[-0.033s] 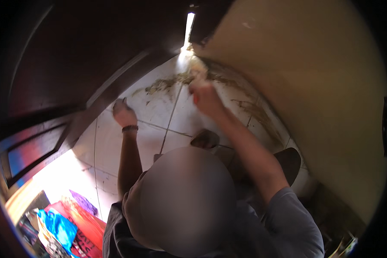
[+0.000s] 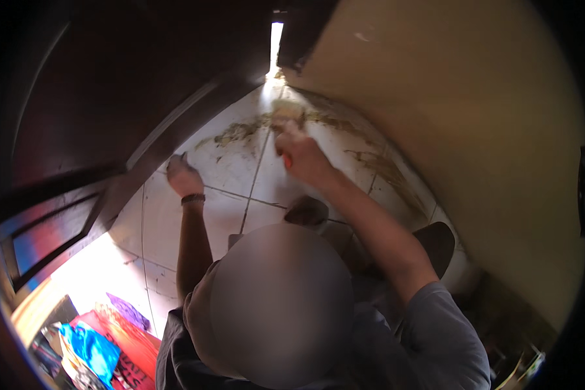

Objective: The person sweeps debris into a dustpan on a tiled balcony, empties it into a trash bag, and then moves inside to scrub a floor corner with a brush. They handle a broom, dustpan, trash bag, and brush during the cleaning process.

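My right hand [image 2: 305, 156] is closed round a brush [image 2: 287, 112] with a wide, pale head. A red bit of its handle shows beside my palm, and the head is smeared by motion. Beneath it, a line of brown dirt [image 2: 240, 133] lies across the white floor tiles [image 2: 224, 211], in front of the bright gap at the door's edge. My left hand [image 2: 184, 177], with a dark bracelet at the wrist, is low beside the foot of the dark door [image 2: 169, 130]. Its fingertips are in shadow, so I cannot make out their grip.
A tan wall [image 2: 435, 130] curves along the right, with brown smears [image 2: 393, 175] on the tiles at its foot. Red, blue and purple bags [image 2: 97, 344] lie at the lower left. My foot [image 2: 307, 210] rests on the tiles between my arms.
My right hand and the brush have shifted slightly left and toward me. The whole view has moved a little; my left hand stays by the door.
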`<state>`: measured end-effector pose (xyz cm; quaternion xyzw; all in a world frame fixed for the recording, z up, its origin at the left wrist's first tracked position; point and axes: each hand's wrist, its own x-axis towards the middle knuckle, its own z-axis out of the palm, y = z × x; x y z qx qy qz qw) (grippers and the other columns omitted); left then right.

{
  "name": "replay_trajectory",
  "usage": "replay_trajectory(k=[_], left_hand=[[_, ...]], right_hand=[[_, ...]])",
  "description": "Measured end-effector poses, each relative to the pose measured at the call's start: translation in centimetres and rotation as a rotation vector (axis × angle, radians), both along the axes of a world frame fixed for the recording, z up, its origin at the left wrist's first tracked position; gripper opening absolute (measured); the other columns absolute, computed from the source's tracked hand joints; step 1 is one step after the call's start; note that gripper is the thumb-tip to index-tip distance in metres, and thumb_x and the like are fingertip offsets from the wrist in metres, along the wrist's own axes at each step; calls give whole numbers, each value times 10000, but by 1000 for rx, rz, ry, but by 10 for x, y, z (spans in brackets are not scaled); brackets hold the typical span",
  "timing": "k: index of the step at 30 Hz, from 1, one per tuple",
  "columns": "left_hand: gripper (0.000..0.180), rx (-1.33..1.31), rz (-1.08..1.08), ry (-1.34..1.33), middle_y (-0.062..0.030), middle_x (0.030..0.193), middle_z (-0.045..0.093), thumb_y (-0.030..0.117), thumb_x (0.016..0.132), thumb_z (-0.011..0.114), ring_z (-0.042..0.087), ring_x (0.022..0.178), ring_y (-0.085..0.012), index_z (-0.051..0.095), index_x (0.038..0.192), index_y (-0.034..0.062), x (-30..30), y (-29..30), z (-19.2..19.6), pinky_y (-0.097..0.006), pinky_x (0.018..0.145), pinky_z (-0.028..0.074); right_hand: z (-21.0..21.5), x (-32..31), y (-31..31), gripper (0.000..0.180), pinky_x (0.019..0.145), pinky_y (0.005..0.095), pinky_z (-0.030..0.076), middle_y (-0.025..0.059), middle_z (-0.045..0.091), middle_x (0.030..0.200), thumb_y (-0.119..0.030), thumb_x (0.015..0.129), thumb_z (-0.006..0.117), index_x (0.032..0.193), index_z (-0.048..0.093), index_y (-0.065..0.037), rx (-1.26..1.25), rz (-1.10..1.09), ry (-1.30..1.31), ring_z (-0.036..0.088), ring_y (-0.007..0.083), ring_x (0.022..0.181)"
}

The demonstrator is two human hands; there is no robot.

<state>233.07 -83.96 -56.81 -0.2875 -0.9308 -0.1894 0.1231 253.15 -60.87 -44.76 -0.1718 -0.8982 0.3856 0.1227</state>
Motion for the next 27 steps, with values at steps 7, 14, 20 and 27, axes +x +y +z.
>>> replay_trajectory(k=[7, 14, 20, 27], left_hand=[[212, 592, 295, -690, -112, 729, 578, 185, 960, 495, 570, 661, -268, 541, 804, 50, 41, 37, 25, -379, 564, 411], [213, 783, 5, -2156, -75, 744, 585, 251, 920, 516, 584, 676, -215, 551, 844, 55, 124, 108, 64, -313, 567, 411], [235, 313, -250, -2254, -138, 836, 621, 203, 900, 507, 603, 719, -240, 594, 898, -15, 162, 118, 48, -289, 584, 432], [217, -366, -722, -2411, -128, 877, 625, 110, 904, 488, 621, 790, -212, 593, 995, -56, 224, 151, 63, -320, 672, 487]], right_hand=[[-2, 80, 63, 150, 867, 388, 500, 185, 654, 1003, 93, 698, 519, 751, 568, -38, -199, -442, -209, 621, 366, 1026], [23, 114, 46, 106, 782, 398, 489, 158, 635, 788, 59, 718, 540, 782, 564, -21, -188, -523, 44, 645, 337, 885], [10, 134, 37, 167, 744, 409, 487, 163, 609, 795, 94, 697, 516, 805, 566, -24, -256, -370, 192, 637, 352, 854], [13, 168, 39, 143, 794, 397, 500, 156, 601, 790, 71, 681, 536, 791, 538, -19, -317, -539, 53, 625, 343, 836]])
